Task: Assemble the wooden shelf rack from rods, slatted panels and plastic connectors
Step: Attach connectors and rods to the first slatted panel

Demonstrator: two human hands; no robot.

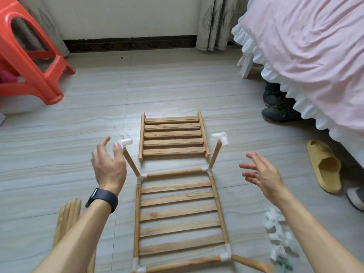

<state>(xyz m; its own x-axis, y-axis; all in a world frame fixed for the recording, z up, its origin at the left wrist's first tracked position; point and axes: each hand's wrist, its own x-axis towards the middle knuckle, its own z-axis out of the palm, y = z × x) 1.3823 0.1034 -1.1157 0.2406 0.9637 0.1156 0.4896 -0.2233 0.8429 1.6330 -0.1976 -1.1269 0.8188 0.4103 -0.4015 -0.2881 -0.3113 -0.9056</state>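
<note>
Two hands hover open above the floor (59,154); left hand (109,166), fingers loosely spread and holding nothing, sits just beside the white connector (127,142) capping the left upright rod (131,163), contact not discernible; right hand (262,174), fingers splayed and empty, is apart from the right upright rod (215,155) and the right connector (220,137); both rods rise from the far corners of the framed slatted panel (178,213) lying flat; second slatted panel (172,135) lies beyond it; loose connectors (278,235) lie at right, spare rods (68,215) at left.

Half-built rack (177,211) lies flat, spare slatted panel (173,142) just beyond it.
</note>
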